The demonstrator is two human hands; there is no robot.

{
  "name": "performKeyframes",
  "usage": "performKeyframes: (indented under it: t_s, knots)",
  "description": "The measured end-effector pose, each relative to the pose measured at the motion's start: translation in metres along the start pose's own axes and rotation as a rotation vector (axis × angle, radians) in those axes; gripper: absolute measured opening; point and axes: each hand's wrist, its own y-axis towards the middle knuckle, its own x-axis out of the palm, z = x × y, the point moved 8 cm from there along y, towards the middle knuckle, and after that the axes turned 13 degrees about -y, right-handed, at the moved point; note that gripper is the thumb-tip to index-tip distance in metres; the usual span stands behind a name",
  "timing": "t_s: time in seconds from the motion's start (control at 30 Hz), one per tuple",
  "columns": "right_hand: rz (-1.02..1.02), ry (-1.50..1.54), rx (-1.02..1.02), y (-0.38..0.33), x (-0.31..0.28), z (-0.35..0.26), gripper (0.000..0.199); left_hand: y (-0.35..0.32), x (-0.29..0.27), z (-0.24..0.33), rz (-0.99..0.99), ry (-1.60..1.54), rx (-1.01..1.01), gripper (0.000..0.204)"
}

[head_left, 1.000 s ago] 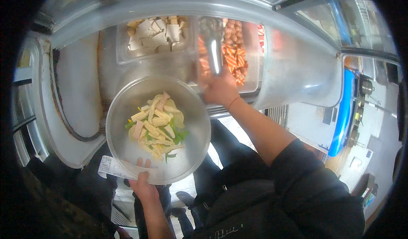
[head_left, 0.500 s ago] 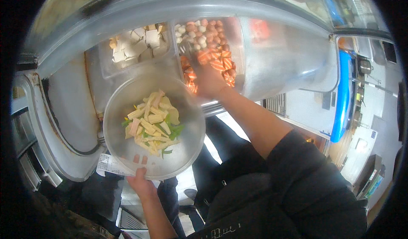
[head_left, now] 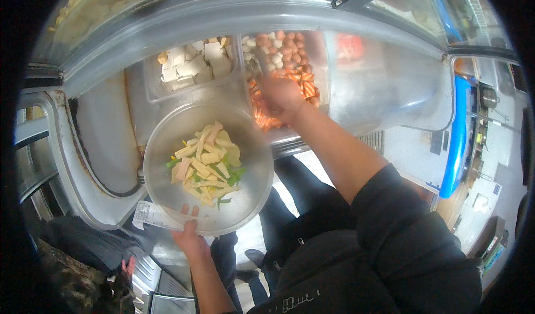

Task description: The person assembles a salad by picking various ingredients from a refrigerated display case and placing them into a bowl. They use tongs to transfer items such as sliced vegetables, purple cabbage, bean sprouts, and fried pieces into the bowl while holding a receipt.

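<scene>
My left hand [head_left: 188, 235] grips the near rim of a round metal bowl [head_left: 253, 188], with a white paper slip [head_left: 151, 217] pinned under the fingers. In the bowl lie pale yellow strips, pinkish pieces and a few green leaves [head_left: 205, 164]. My right hand [head_left: 282, 96] reaches into a clear tray [head_left: 320, 68] of orange-pink sausage pieces and round balls inside an open chest cooler. Its fingers are down among the pieces; what they hold is hidden. To the left, another tray [head_left: 192, 64] holds white and tan cubes.
The cooler's curved sliding glass lid [head_left: 390, 85] covers its right half, with a metal frame [head_left: 184, 13] across the far side. A blue-edged counter [head_left: 458, 130] runs along the right. The cooler's grey rounded corner [head_left: 83, 163] sits at my left.
My right hand has moved forward from the tray's near edge deeper into the sausage tray. The bowl and my left hand have shifted slightly lower in view.
</scene>
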Motion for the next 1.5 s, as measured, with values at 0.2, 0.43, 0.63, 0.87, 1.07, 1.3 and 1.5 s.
performKeyframes:
  t_s: [0.2, 0.43, 0.63, 0.87, 1.07, 1.3, 1.5]
  knots:
    - [0.017, -0.134, -0.158, 0.034, 0.009, -0.003, 0.018, -0.001, 0.002, 0.004, 0.004, 0.040, 0.015, 0.086]
    - [0.043, -0.253, -0.289, 0.094, 0.012, 0.007, 0.026, -0.008, 0.013, 0.011, -0.028, -0.024, 0.001, 0.084]
    - [0.374, -1.291, -0.575, 0.067, 0.010, -0.015, 0.030, -0.019, 0.027, 0.017, -0.018, 0.013, -0.036, 0.083]
    - [0.464, -1.071, -0.802, -0.050, -0.036, 0.008, 0.019, -0.025, 0.034, 0.021, -0.037, 0.026, 0.027, 0.084]
    - [0.087, -1.331, -1.130, -0.168, -0.027, 0.042, 0.025, -0.017, 0.020, 0.012, -0.051, -0.034, 0.005, 0.081]
    - [-0.113, -1.401, -1.165, -0.170, -0.019, 0.054, 0.030, -0.012, 0.012, 0.005, -0.059, -0.062, -0.011, 0.081]
    - [-0.099, -1.501, -1.146, -0.165, -0.023, 0.051, 0.032, -0.005, 0.005, -0.004, -0.041, -0.083, -0.035, 0.081]
